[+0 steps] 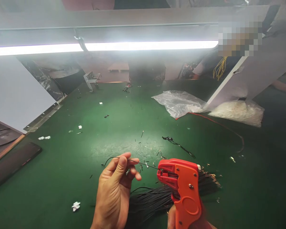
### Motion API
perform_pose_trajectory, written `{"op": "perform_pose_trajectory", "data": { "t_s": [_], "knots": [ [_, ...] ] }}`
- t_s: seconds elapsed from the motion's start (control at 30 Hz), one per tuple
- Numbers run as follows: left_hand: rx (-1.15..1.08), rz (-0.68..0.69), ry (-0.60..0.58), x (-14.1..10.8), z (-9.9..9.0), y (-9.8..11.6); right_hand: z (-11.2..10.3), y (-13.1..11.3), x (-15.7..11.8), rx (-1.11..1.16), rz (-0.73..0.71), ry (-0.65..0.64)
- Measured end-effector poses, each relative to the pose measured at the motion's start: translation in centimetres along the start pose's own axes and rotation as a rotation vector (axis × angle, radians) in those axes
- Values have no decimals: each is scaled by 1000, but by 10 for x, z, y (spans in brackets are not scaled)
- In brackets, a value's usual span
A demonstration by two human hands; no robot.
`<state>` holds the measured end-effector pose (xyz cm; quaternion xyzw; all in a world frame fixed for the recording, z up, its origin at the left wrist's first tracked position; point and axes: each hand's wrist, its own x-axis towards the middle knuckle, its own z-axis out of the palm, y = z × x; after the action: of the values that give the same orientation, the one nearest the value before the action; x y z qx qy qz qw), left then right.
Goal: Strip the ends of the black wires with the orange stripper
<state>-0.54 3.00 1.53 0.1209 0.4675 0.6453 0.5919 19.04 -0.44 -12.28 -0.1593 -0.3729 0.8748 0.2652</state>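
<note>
Between the thumb and fingers of my left hand (116, 184) is a thin black wire (146, 164), one end curling out to the left. Its other end runs right into the jaws of a red and orange wire stripper (187, 187). My right hand (172, 218) is wrapped round the stripper's handle at the bottom edge, mostly hidden behind the tool. Under and behind the stripper lies a bundle of black wires (150, 198), with bare copper-coloured ends showing at the right.
Cut scraps litter the green table (124, 127). A clear plastic bag (178, 101) and a filled bag (238, 113) lie at the back right. Between them and my hands is a black cable piece (178, 146). A lit tube lamp (152, 45) hangs above; a dark long object (16, 163) lies left.
</note>
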Motion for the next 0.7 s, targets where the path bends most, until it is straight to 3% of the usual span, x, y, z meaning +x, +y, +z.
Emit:
{"op": "perform_pose_trajectory", "data": {
  "t_s": [0.2, 0.5, 0.7],
  "knots": [
    [8, -21, -22, -2, 2, -4, -6, 7, 7, -46, 23, -20],
    [4, -29, -65, -4, 2, -2, 1, 14, 10, -44, 25, -25],
    [15, -34, -88, -5, -2, -5, 0, 6, 13, -22, 33, -63]
  ]
}}
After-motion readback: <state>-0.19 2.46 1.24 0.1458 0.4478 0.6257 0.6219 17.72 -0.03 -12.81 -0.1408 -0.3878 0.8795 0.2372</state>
